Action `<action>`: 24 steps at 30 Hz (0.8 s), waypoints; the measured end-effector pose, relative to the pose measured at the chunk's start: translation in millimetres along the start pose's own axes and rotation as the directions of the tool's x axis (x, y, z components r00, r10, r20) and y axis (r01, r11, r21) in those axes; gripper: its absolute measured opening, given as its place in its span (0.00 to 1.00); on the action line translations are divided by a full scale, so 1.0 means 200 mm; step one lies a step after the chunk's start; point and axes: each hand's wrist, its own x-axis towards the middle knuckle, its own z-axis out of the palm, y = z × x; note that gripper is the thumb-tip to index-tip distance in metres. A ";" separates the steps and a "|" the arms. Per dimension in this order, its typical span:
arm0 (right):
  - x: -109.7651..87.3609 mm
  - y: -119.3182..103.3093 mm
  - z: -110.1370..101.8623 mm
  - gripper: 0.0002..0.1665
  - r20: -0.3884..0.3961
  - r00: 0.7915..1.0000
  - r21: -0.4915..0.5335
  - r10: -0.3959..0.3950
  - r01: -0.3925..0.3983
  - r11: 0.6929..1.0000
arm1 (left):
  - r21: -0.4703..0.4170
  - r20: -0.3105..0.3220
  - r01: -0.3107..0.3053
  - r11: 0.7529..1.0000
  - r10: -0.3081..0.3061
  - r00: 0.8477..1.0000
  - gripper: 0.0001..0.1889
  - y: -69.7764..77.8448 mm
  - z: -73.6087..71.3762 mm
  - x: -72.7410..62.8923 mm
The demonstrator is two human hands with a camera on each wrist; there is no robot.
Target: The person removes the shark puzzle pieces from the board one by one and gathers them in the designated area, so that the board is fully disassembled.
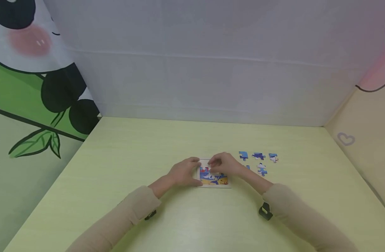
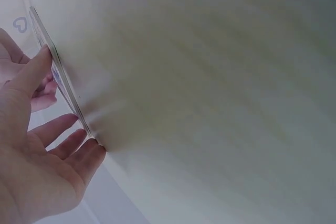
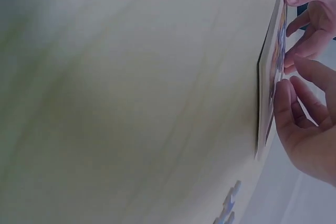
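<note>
A small jigsaw puzzle board point(image 1: 214, 186) lies on the table with a white border. Blue and yellow pieces point(image 1: 208, 181) fill its near part, while white backing shows at the far side. My left hand point(image 1: 185, 172) holds the board's left side, thumb at the near corner and fingers at the far one. In the left wrist view its fingertips point(image 2: 97, 148) reach the board's edge. Over the board's far right part, my right hand point(image 1: 226, 163) has its fingers bent close to the surface. Whether it pinches a piece, I cannot tell.
Several loose blue and white puzzle pieces point(image 1: 258, 156) lie right of the board, one partly hidden by the right hand. A pale wall point(image 1: 211, 91) stands behind the table point(image 1: 117, 154). Dark wrist devices point(image 1: 265, 211) show at both sleeves.
</note>
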 end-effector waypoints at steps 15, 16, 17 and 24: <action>0.01 -0.05 0.04 0.11 0.004 1.000 -0.056 -0.019 0.019 0.998 | 0.027 -0.003 -0.005 1.000 0.005 1.000 0.37 -0.01 0.01 0.01; 0.01 -0.05 0.04 0.11 0.005 1.000 -0.055 -0.015 0.015 0.998 | 0.026 -0.002 -0.005 1.000 0.005 1.000 0.37 -0.01 0.01 0.01; 0.01 -0.06 0.04 0.10 0.005 1.000 -0.053 -0.010 0.010 0.999 | 0.029 -0.001 -0.005 1.000 0.005 1.000 0.36 -0.01 0.01 0.01; 0.01 -0.05 0.05 0.10 -0.001 1.000 -0.053 -0.009 0.009 0.999 | 0.020 0.000 -0.004 1.000 0.004 1.000 0.33 -0.02 0.01 0.01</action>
